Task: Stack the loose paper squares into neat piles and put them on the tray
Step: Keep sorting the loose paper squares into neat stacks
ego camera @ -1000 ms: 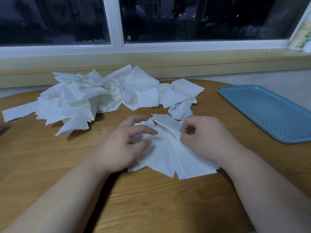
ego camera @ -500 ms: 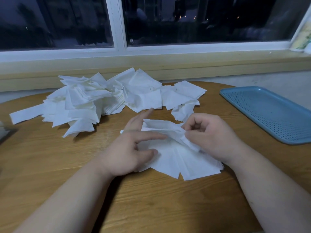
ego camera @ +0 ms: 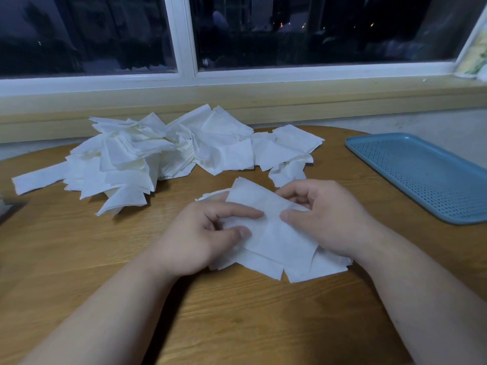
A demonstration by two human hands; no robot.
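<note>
In the middle of the frame both hands work on a small pile of white paper squares lying on the round wooden table. The pile is uneven, with corners sticking out at its lower and right edges.

The left hand sits on the pile's left side. Its forefinger is stretched out across the top square and its thumb is laid on the sheets just below. The other fingers are tucked out of sight, so we cannot tell whether this hand grips the paper or only presses it down.

The right hand pinches the top square's right edge, with the thumb on the sheet's upper face and the curled fingers behind it. The heel of this hand rests on the pile. The top square is tilted, its far corner pointing toward the upper left.

Beyond the hands, in the upper left and centre of the frame, a loose heap of paper squares sprawls over the far side of the table. Many of them are crumpled or overlapping, and one long strip pokes out to the left.

The blue perforated tray lies at the right edge of the frame, well apart from both the pile and the heap, with no paper on the part we see.

Along the top runs a white-framed window, dark outside, above a pale sill.
</note>
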